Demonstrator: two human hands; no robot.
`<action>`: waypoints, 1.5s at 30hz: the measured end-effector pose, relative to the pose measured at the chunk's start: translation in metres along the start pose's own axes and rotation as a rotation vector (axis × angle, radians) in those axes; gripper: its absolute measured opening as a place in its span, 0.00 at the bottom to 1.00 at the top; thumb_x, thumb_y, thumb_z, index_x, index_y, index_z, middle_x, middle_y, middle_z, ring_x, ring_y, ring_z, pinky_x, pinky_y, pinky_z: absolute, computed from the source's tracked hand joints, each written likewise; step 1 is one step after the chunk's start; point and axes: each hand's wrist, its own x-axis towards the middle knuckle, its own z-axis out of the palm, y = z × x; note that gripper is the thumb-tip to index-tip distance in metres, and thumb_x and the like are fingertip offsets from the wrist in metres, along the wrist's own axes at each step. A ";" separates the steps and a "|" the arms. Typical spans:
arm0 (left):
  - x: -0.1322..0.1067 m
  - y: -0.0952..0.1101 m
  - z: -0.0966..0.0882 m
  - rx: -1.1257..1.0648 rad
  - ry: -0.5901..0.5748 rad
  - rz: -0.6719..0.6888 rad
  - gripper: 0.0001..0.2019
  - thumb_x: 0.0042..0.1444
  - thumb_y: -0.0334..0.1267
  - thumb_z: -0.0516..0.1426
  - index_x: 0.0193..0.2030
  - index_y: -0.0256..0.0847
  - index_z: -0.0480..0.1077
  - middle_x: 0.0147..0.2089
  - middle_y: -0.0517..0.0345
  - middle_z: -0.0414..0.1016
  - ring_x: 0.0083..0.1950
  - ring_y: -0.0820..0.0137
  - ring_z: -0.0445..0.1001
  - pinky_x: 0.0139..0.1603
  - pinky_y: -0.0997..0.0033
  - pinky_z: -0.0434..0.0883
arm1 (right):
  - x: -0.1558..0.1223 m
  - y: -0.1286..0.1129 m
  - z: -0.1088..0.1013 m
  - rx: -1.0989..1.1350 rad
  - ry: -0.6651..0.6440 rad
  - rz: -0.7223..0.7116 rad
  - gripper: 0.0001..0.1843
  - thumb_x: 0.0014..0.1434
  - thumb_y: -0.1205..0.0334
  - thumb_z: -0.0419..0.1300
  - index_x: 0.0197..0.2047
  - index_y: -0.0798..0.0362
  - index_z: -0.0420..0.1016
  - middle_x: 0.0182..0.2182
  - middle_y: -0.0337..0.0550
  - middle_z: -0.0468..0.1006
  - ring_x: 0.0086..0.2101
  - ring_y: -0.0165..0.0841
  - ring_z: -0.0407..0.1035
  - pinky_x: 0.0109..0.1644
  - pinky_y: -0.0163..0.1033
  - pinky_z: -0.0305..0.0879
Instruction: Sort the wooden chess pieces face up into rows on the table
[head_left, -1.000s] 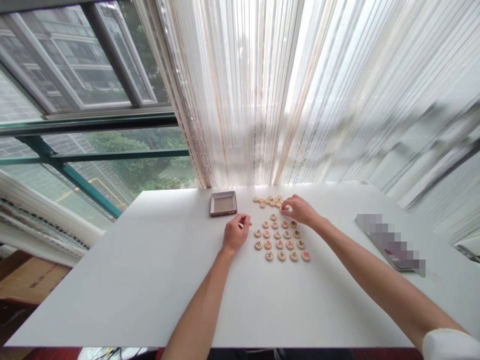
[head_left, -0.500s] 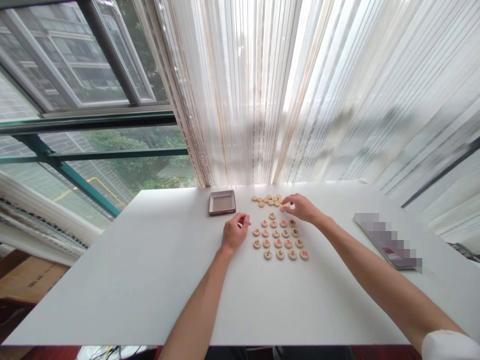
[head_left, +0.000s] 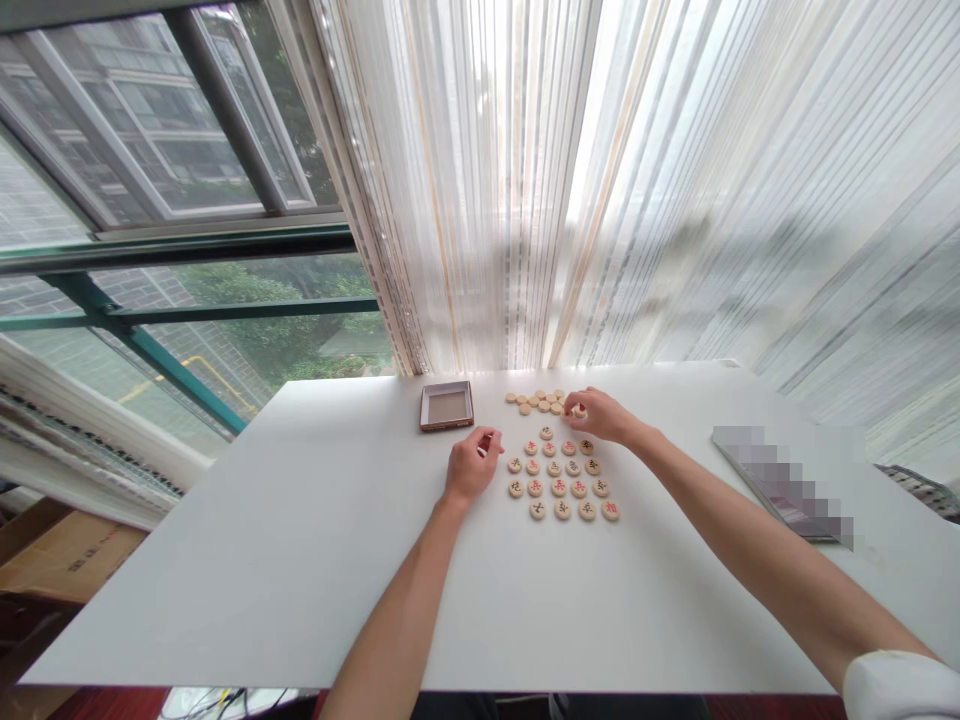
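Observation:
My right hand [head_left: 602, 416] is at the far side of the pieces, thumb and fingers pinched on a round wooden Chinese chess piece [head_left: 579, 411]. Close by, blank-side-up chess pieces [head_left: 543, 407] lie in a loose cluster. Nearer to me, several chess pieces sit face up in rows, such as the red-marked piece [head_left: 611, 510] and the black-marked piece [head_left: 538, 510]. Left of these rows my left hand [head_left: 472, 467] hovers or rests with fingers curled into a loose ring; I see nothing in it.
An open shallow box [head_left: 447, 406] stands at the back, left of the pieces. A flat blurred-out object [head_left: 784, 485] lies on the white table [head_left: 300, 540] at the right. Sheer curtains [head_left: 517, 200] hang behind the table, and a cardboard box [head_left: 71, 555] is beyond its left edge.
My right fingers have drawn a piece slightly out of the far cluster, tilting it. My left hand stays almost where it was, and the view has shifted a little.

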 end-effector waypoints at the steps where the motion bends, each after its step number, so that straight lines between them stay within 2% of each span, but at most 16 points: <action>1: 0.000 0.000 -0.001 0.003 0.002 0.003 0.13 0.65 0.46 0.52 0.37 0.42 0.74 0.29 0.57 0.81 0.29 0.69 0.78 0.31 0.73 0.72 | -0.002 -0.003 -0.002 0.018 0.021 0.003 0.05 0.53 0.58 0.64 0.34 0.48 0.77 0.32 0.41 0.79 0.39 0.40 0.71 0.43 0.43 0.68; 4: -0.002 0.004 -0.002 0.011 0.010 0.020 0.13 0.65 0.45 0.52 0.37 0.43 0.73 0.29 0.58 0.81 0.29 0.70 0.77 0.31 0.73 0.72 | -0.017 -0.020 -0.008 0.091 0.078 0.009 0.10 0.59 0.54 0.60 0.42 0.48 0.76 0.41 0.42 0.80 0.40 0.36 0.73 0.45 0.42 0.70; 6: -0.005 0.010 -0.002 0.015 0.012 0.040 0.12 0.64 0.45 0.53 0.37 0.43 0.73 0.31 0.58 0.81 0.28 0.70 0.76 0.32 0.72 0.72 | -0.032 -0.037 -0.009 0.155 0.082 0.002 0.14 0.63 0.50 0.57 0.46 0.47 0.75 0.43 0.42 0.80 0.39 0.34 0.74 0.41 0.40 0.71; 7: -0.007 0.015 -0.002 0.017 0.008 0.056 0.11 0.64 0.45 0.53 0.38 0.43 0.74 0.31 0.58 0.81 0.29 0.70 0.76 0.33 0.72 0.72 | -0.040 -0.046 -0.008 0.264 0.074 -0.006 0.15 0.62 0.49 0.58 0.46 0.48 0.75 0.44 0.43 0.80 0.38 0.34 0.75 0.40 0.40 0.72; 9: -0.013 0.025 -0.001 0.018 -0.008 0.099 0.10 0.64 0.44 0.53 0.40 0.44 0.74 0.33 0.58 0.80 0.31 0.70 0.77 0.35 0.71 0.72 | -0.055 -0.063 -0.002 0.432 0.069 -0.025 0.16 0.61 0.48 0.60 0.46 0.49 0.76 0.42 0.44 0.80 0.37 0.34 0.75 0.40 0.40 0.73; 12: -0.023 0.041 0.002 0.023 -0.091 0.206 0.10 0.65 0.44 0.53 0.47 0.45 0.72 0.39 0.56 0.80 0.34 0.69 0.77 0.36 0.71 0.73 | -0.071 -0.081 0.010 0.606 0.007 -0.038 0.16 0.59 0.48 0.63 0.43 0.51 0.75 0.39 0.45 0.80 0.35 0.35 0.75 0.40 0.42 0.74; 16: -0.033 0.054 0.005 -0.003 -0.194 0.284 0.12 0.66 0.43 0.53 0.53 0.45 0.69 0.44 0.54 0.79 0.35 0.69 0.77 0.34 0.71 0.74 | -0.081 -0.089 0.025 0.845 -0.065 0.020 0.15 0.58 0.49 0.66 0.41 0.51 0.74 0.38 0.45 0.79 0.37 0.36 0.76 0.38 0.41 0.75; 19: -0.037 0.057 0.006 -0.026 -0.245 0.316 0.11 0.66 0.43 0.53 0.51 0.44 0.69 0.41 0.54 0.79 0.34 0.70 0.76 0.35 0.71 0.74 | -0.088 -0.089 0.031 0.989 -0.108 0.051 0.15 0.59 0.49 0.65 0.42 0.50 0.74 0.39 0.44 0.79 0.40 0.38 0.76 0.43 0.42 0.75; 23: -0.040 0.057 0.009 -0.067 -0.245 0.326 0.09 0.66 0.43 0.54 0.48 0.42 0.69 0.38 0.56 0.78 0.33 0.71 0.75 0.36 0.71 0.73 | -0.096 -0.085 0.033 1.029 -0.113 0.069 0.16 0.59 0.49 0.65 0.42 0.51 0.75 0.40 0.45 0.79 0.43 0.40 0.76 0.48 0.44 0.74; 29: -0.041 0.054 0.013 -0.034 -0.208 0.332 0.07 0.66 0.40 0.55 0.48 0.42 0.68 0.39 0.57 0.78 0.32 0.73 0.75 0.37 0.73 0.73 | -0.101 -0.088 0.032 0.970 -0.038 0.017 0.14 0.62 0.51 0.63 0.47 0.51 0.75 0.40 0.46 0.80 0.42 0.38 0.76 0.48 0.43 0.74; 32: -0.041 0.052 0.013 0.017 -0.227 0.347 0.07 0.65 0.39 0.55 0.48 0.42 0.67 0.39 0.58 0.78 0.32 0.73 0.76 0.35 0.74 0.72 | -0.100 -0.080 0.025 0.812 0.012 -0.080 0.12 0.65 0.53 0.60 0.48 0.50 0.76 0.42 0.46 0.79 0.42 0.38 0.76 0.48 0.44 0.75; 34: -0.041 0.051 0.012 0.044 -0.231 0.346 0.07 0.65 0.39 0.55 0.48 0.42 0.67 0.36 0.59 0.78 0.31 0.73 0.77 0.34 0.75 0.72 | -0.095 -0.063 0.018 0.585 0.136 -0.114 0.11 0.65 0.54 0.59 0.47 0.48 0.78 0.45 0.47 0.78 0.45 0.39 0.74 0.50 0.45 0.73; 37: -0.040 0.050 0.010 0.067 -0.223 0.339 0.07 0.66 0.39 0.54 0.48 0.41 0.66 0.32 0.60 0.77 0.31 0.73 0.76 0.33 0.75 0.72 | -0.080 -0.025 0.010 0.252 0.324 -0.043 0.13 0.67 0.53 0.56 0.49 0.46 0.77 0.49 0.47 0.77 0.51 0.42 0.71 0.55 0.49 0.70; 41: -0.038 0.049 0.009 0.065 -0.197 0.352 0.07 0.67 0.40 0.54 0.48 0.41 0.66 0.32 0.60 0.77 0.30 0.73 0.76 0.34 0.75 0.72 | -0.060 0.019 0.015 0.011 0.278 0.055 0.18 0.69 0.50 0.50 0.55 0.45 0.73 0.55 0.46 0.74 0.56 0.43 0.67 0.58 0.50 0.68; 45: -0.037 0.048 0.010 0.076 -0.179 0.358 0.07 0.66 0.40 0.54 0.47 0.41 0.66 0.32 0.60 0.77 0.29 0.73 0.76 0.33 0.75 0.72 | -0.052 0.033 0.030 -0.032 0.240 0.051 0.19 0.68 0.49 0.51 0.55 0.44 0.75 0.55 0.46 0.75 0.55 0.46 0.67 0.61 0.56 0.62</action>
